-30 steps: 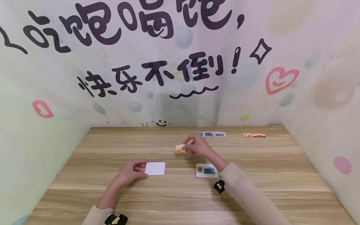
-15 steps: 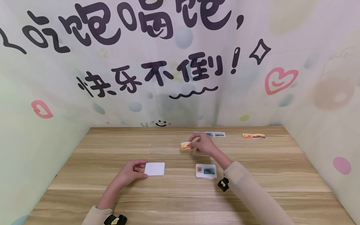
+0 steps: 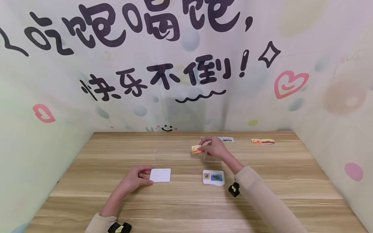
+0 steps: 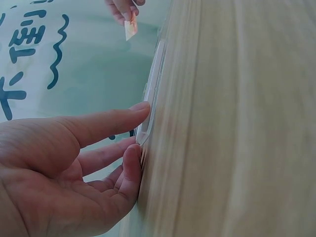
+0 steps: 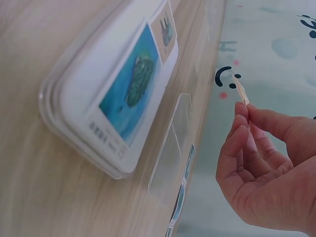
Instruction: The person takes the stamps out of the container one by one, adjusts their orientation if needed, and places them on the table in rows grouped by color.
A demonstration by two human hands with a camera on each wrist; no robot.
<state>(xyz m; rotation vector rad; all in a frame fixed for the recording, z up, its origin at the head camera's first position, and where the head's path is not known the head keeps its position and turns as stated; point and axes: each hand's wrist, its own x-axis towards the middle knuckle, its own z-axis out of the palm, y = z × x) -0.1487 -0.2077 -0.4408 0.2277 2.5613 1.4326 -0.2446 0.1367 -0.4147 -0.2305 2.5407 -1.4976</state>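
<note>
My right hand [image 3: 216, 149] pinches a small orange and cream stamp [image 3: 196, 149] between thumb and fingertips. In the right wrist view the stamp [image 5: 240, 91] stands nearly edge-on above the table. My left hand [image 3: 135, 177] grips the left end of a flat clear case with a white insert [image 3: 161, 175], which lies on the table. The left wrist view has the thumb at one edge of this case [image 4: 152, 91] and fingertips at its corner. To its right lies a second white case [image 3: 213, 182] bearing a small tan stamp [image 3: 206, 176] and a larger blue one [image 3: 217, 177].
Behind the cases lie two clear covers, one at left [image 3: 163, 155] and one partly under my right hand [image 3: 212, 159]. A row of bluish stamps [image 3: 228, 139] at the back is partly hidden by that hand. Two orange and red stamps [image 3: 263, 141] lie at the back right.
My right hand has moved rightward and slightly back with the orange stamp, uncovering more of the right clear cover and hiding more of the bluish row. My left hand keeps its place on the case.
</note>
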